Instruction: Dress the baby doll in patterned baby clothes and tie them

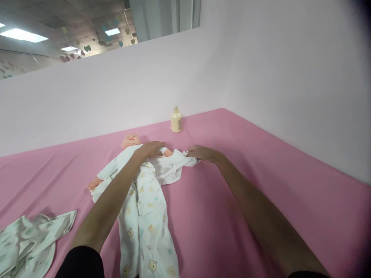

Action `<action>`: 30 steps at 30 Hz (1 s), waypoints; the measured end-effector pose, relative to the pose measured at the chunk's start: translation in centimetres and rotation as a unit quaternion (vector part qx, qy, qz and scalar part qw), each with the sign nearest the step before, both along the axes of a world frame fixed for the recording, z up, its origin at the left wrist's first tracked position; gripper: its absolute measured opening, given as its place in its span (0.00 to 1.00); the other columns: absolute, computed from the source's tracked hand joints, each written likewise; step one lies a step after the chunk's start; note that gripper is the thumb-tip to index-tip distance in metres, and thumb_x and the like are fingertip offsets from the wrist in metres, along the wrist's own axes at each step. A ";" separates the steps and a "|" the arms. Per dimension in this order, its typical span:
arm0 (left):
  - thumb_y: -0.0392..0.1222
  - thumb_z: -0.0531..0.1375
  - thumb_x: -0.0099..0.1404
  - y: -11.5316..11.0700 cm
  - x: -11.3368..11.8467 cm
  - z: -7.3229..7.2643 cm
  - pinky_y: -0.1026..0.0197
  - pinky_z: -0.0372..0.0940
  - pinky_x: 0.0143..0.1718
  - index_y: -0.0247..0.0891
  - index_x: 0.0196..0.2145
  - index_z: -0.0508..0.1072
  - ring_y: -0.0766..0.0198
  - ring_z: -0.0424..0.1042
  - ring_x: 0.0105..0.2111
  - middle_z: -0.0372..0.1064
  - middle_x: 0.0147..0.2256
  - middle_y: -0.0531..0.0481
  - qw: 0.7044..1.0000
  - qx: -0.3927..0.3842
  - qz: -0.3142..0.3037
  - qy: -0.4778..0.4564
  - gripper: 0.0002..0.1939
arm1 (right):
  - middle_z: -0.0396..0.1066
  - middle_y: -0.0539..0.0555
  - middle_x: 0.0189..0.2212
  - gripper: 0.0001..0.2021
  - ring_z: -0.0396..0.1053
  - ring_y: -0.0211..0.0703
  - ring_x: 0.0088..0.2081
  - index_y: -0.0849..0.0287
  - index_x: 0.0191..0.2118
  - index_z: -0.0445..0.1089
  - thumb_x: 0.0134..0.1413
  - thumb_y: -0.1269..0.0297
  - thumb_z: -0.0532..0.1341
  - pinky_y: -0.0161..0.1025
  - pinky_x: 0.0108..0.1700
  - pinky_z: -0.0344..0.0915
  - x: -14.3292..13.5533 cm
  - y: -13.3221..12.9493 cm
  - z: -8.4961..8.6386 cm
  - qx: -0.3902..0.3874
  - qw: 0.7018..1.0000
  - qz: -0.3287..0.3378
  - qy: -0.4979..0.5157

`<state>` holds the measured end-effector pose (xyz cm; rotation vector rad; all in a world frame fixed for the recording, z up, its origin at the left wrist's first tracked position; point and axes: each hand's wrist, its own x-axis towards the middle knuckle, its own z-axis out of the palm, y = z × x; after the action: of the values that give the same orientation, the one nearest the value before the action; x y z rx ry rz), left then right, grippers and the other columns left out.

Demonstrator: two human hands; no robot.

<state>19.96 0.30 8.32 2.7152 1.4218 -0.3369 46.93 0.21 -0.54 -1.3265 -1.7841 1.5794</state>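
A baby doll (131, 140) lies on its back on the pink surface, wearing a white top and white printed trousers (150, 227). A white shirt (169, 170) is spread beside its body, under its arm on the right. My left hand (152, 149) rests over the doll's upper arm, its fingers bent around the sleeve near the doll's hand (168, 153). With closed fingers, my right hand (201, 153) grips the end of the white shirt's sleeve, just right of the doll's hand. The doll's other arm (94, 183) stretches out to the left.
A pale yellow pump bottle (176, 121) stands at the back of the pink surface (220, 216), near the white wall (162, 85). Crumpled printed cloths (31, 243) lie at the lower left. Another white wall borders the right side.
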 end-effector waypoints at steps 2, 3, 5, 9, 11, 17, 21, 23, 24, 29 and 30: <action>0.44 0.52 0.67 -0.2 0.1 0.1 0.63 0.61 0.32 0.42 0.47 0.67 0.60 0.71 0.37 0.72 0.43 0.48 1.000 -0.006 0.020 -0.008 0.12 | 0.64 0.48 0.23 0.17 0.61 0.35 0.27 0.59 0.24 0.63 0.44 0.55 0.70 0.33 0.31 0.61 0.3 -0.1 0.2 -0.010 1.000 0.016 0.008; 0.44 0.52 0.67 -0.2 0.2 0.1 0.63 0.61 0.32 0.42 0.47 0.67 0.60 0.71 0.36 0.72 0.44 0.47 0.999 -0.004 0.031 -0.012 0.12 | 0.64 0.48 0.22 0.17 0.61 0.35 0.26 0.59 0.24 0.63 0.44 0.54 0.70 0.33 0.31 0.61 0.4 -0.2 0.3 -0.012 1.000 0.023 0.012; 0.44 0.52 0.67 -0.1 0.4 -0.2 0.62 0.61 0.31 0.42 0.49 0.67 0.59 0.72 0.36 0.72 0.45 0.46 0.999 0.004 0.047 -0.016 0.14 | 0.62 0.46 0.21 0.18 0.59 0.34 0.25 0.59 0.23 0.62 0.44 0.54 0.69 0.32 0.29 0.59 0.5 -0.3 0.3 -0.010 0.999 0.033 0.012; 0.42 0.53 0.66 0.6 0.5 -1.0 0.62 0.64 0.35 0.42 0.51 0.66 0.59 0.72 0.39 0.71 0.47 0.46 0.999 0.013 0.049 -0.017 0.15 | 0.58 0.45 0.20 0.16 0.55 0.33 0.24 0.59 0.22 0.60 0.45 0.58 0.67 0.32 0.27 0.55 0.3 -0.5 0.6 0.005 0.999 0.053 -0.004; 0.42 0.53 0.66 1.1 0.4 -1.4 0.61 0.65 0.37 0.43 0.51 0.65 0.58 0.72 0.41 0.71 0.48 0.46 0.999 0.011 0.052 -0.011 0.16 | 0.58 0.45 0.20 0.15 0.55 0.33 0.24 0.59 0.22 0.59 0.45 0.60 0.67 0.32 0.27 0.54 0.3 -0.6 0.8 0.006 0.998 0.063 -0.003; 0.46 0.53 0.68 2.1 0.2 -2.1 0.59 0.67 0.39 0.43 0.52 0.64 0.57 0.73 0.42 0.71 0.49 0.45 0.997 0.008 0.074 0.011 0.16 | 0.57 0.45 0.19 0.15 0.53 0.33 0.23 0.59 0.22 0.60 0.45 0.61 0.67 0.31 0.25 0.52 0.7 -0.5 1.3 0.008 0.998 0.055 0.029; 0.47 0.53 0.69 2.4 0.7 -2.6 0.57 0.67 0.44 0.40 0.54 0.62 0.54 0.72 0.47 0.70 0.50 0.42 0.996 0.032 0.085 0.014 0.17 | 0.57 0.45 0.18 0.15 0.53 0.33 0.22 0.59 0.21 0.60 0.44 0.61 0.68 0.31 0.25 0.52 0.8 -0.6 1.4 -0.002 0.998 0.046 0.036; 0.47 0.51 0.71 2.5 1.0 -2.9 0.54 0.66 0.45 0.38 0.55 0.60 0.52 0.71 0.49 0.68 0.52 0.39 0.994 0.054 0.096 0.011 0.18 | 0.57 0.45 0.19 0.16 0.54 0.33 0.22 0.59 0.21 0.60 0.43 0.60 0.69 0.31 0.24 0.53 0.7 -0.6 1.3 -0.012 0.998 0.047 0.042; 0.48 0.50 0.71 2.6 1.1 -3.0 0.54 0.66 0.46 0.37 0.55 0.59 0.50 0.71 0.50 0.67 0.53 0.37 0.993 0.064 0.102 0.010 0.19 | 0.57 0.45 0.19 0.17 0.54 0.33 0.22 0.59 0.21 0.60 0.43 0.60 0.69 0.31 0.24 0.54 0.7 -0.6 1.2 -0.017 0.998 0.047 0.046; 0.49 0.52 0.70 2.3 1.8 -3.5 0.54 0.65 0.48 0.38 0.54 0.61 0.51 0.70 0.51 0.68 0.52 0.39 0.991 0.078 0.105 0.013 0.18 | 0.58 0.45 0.18 0.17 0.56 0.33 0.21 0.58 0.23 0.59 0.45 0.59 0.69 0.31 0.23 0.55 -0.8 -0.4 0.3 -0.021 0.999 -0.008 0.031; 0.49 0.53 0.70 2.1 2.0 -3.6 0.54 0.65 0.48 0.38 0.54 0.61 0.51 0.70 0.52 0.68 0.53 0.39 0.991 0.080 0.102 0.013 0.19 | 0.59 0.45 0.18 0.16 0.57 0.33 0.21 0.58 0.25 0.59 0.45 0.59 0.69 0.32 0.23 0.56 -1.3 -0.4 0.2 -0.018 0.999 -0.033 0.025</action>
<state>21.91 2.39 4.71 2.6582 1.7887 -0.2571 45.60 -0.22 -0.38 -1.3365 -1.6709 1.6028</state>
